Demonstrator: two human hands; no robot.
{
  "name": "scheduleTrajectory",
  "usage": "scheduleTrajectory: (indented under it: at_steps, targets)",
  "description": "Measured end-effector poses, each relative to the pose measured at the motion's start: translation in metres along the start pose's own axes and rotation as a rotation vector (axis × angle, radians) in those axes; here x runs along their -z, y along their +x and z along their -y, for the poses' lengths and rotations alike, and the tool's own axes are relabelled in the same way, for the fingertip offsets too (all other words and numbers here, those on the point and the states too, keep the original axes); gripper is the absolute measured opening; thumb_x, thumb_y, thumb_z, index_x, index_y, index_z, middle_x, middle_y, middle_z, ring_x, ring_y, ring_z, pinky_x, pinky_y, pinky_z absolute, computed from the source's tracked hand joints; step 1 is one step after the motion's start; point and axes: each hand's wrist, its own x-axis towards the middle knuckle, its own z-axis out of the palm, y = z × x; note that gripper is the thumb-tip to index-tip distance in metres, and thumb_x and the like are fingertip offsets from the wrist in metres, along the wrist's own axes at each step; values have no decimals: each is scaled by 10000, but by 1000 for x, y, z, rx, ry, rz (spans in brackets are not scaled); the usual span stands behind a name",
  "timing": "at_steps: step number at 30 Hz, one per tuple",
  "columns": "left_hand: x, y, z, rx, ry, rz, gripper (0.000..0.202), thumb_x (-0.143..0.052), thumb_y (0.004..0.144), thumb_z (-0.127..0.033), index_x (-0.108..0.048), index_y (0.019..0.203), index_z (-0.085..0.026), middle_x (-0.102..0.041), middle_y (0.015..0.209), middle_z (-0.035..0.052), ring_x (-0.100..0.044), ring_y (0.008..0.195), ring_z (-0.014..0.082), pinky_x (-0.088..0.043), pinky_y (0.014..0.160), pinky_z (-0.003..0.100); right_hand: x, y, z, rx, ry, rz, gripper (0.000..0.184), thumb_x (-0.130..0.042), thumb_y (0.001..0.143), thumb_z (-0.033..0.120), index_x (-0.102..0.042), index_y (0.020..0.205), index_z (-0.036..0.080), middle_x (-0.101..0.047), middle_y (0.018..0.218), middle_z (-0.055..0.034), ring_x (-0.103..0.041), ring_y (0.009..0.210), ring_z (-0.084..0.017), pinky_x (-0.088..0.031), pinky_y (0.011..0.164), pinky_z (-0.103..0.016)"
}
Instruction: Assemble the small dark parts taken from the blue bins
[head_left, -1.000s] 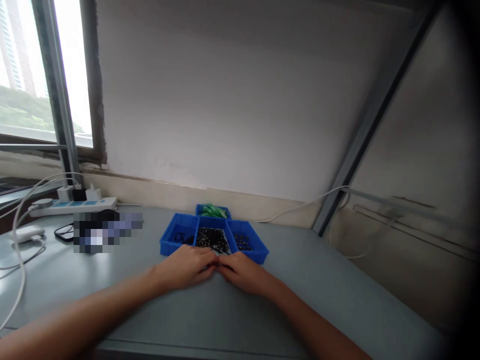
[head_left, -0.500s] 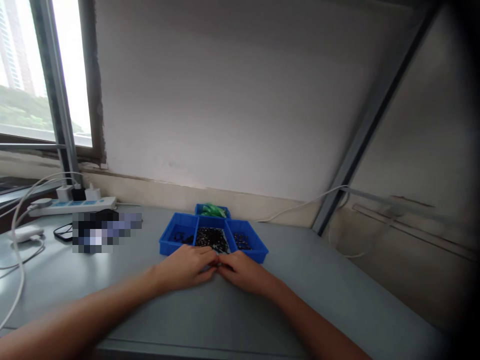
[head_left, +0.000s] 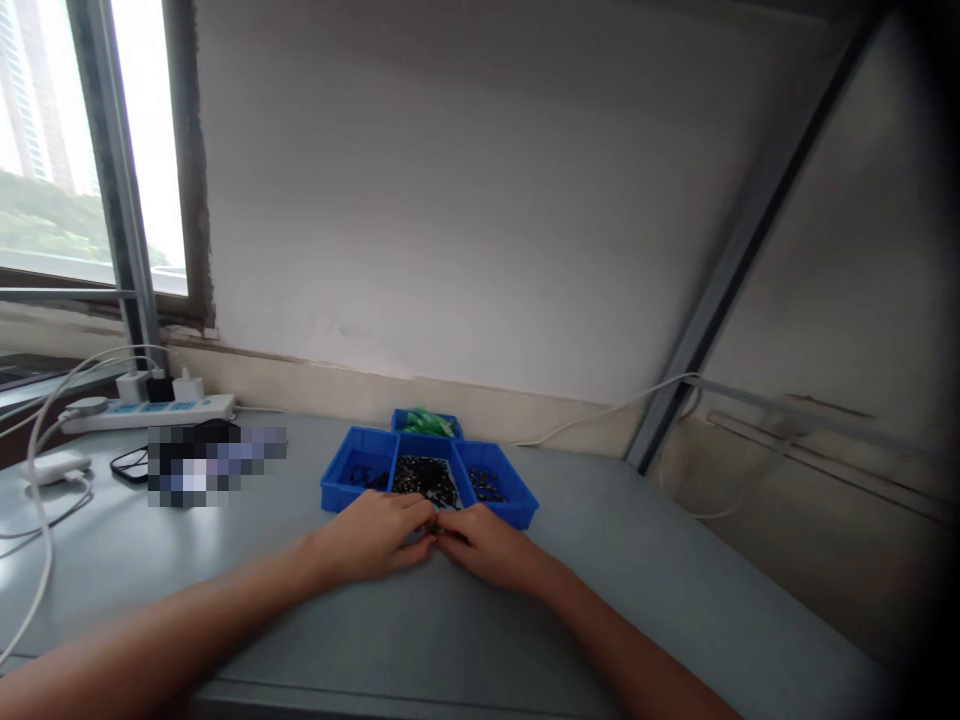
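Observation:
My left hand [head_left: 382,530] and my right hand [head_left: 480,540] meet fingertip to fingertip at the front of the middle blue bin. Both are closed in a pinch, and whatever lies between the fingers is too small and hidden to name. Behind them, the middle bin holds a heap of small dark parts [head_left: 427,478]. The left blue bin [head_left: 341,492] has a few black pieces in it. Small dark and metallic-looking parts [head_left: 486,484] lie in the right blue bin [head_left: 517,512]. A smaller blue bin at the back contains green material [head_left: 426,422].
A white power strip [head_left: 161,410] with plugged-in chargers sits at the back left. White cables [head_left: 37,500] loop over the desk's left side near a white device [head_left: 60,466]. A dark, partly pixelated item [head_left: 210,435] lies left of the bins. A metal post [head_left: 675,390] stands at right.
My hands stay almost in the same place, still pinched together. The whole view has shifted very slightly; the bins and their contents look the same.

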Motion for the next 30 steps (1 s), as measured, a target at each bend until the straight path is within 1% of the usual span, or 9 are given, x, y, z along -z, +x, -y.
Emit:
scheduleTrajectory:
  at_steps: [3,7,10,13,17,22,27,30]
  targets:
    - [0,0,0,-8,1,-9,105,-469,892,-267,-525,884,-179,-604,840,12,-594,745,158,-437,627,232,0,0,-1,14,-42,-2,198,-436,872,153,-633,868,172,-671,808,-30,-593,719,-147,-367,635,-211]
    - [1,0,-1,-14,13,1,109,-465,896,-255,-537,879,-175,-609,837,14,-597,742,158,-442,628,234,0,0,-1,33,-79,3,202,-435,882,157,-634,904,177,-679,842,-31,-600,738,-147,-369,650,-211]
    - [1,0,-1,-11,9,12,89,-480,889,-239,-537,887,-171,-612,844,15,-601,753,163,-445,630,236,0,0,-1,41,-99,16,198,-440,887,171,-638,895,172,-683,845,-35,-606,745,-149,-366,646,-210]
    - [0,0,0,-23,7,13,82,-486,886,-235,-536,895,-171,-616,850,20,-602,761,166,-445,638,236,1,0,0,24,-122,25,199,-445,889,189,-642,865,170,-682,828,-35,-607,736,-150,-360,628,-210]
    - [-2,0,2,-34,21,4,79,-478,888,-236,-532,887,-178,-624,847,16,-604,746,164,-442,636,234,1,0,1,-8,-138,17,198,-446,893,217,-639,876,174,-683,821,-37,-608,737,-157,-356,625,-218]
    - [-3,-1,3,6,74,19,58,-486,862,-224,-528,857,-184,-636,789,5,-618,689,169,-438,581,230,3,-1,0,-49,-136,-4,195,-454,890,237,-640,906,184,-685,845,-39,-614,767,-168,-358,633,-220]
    - [-4,-1,5,62,151,58,79,-480,846,-225,-542,818,-183,-648,750,20,-636,667,199,-453,560,253,6,-2,1,-61,-182,-29,198,-449,890,238,-637,859,186,-672,777,-31,-606,725,-161,-340,607,-222]
    - [-8,-2,6,55,187,88,96,-480,841,-230,-555,804,-183,-653,726,33,-642,658,216,-467,570,271,7,-2,3,-51,-166,-38,203,-441,897,250,-633,867,193,-658,750,-20,-596,709,-153,-339,607,-222]
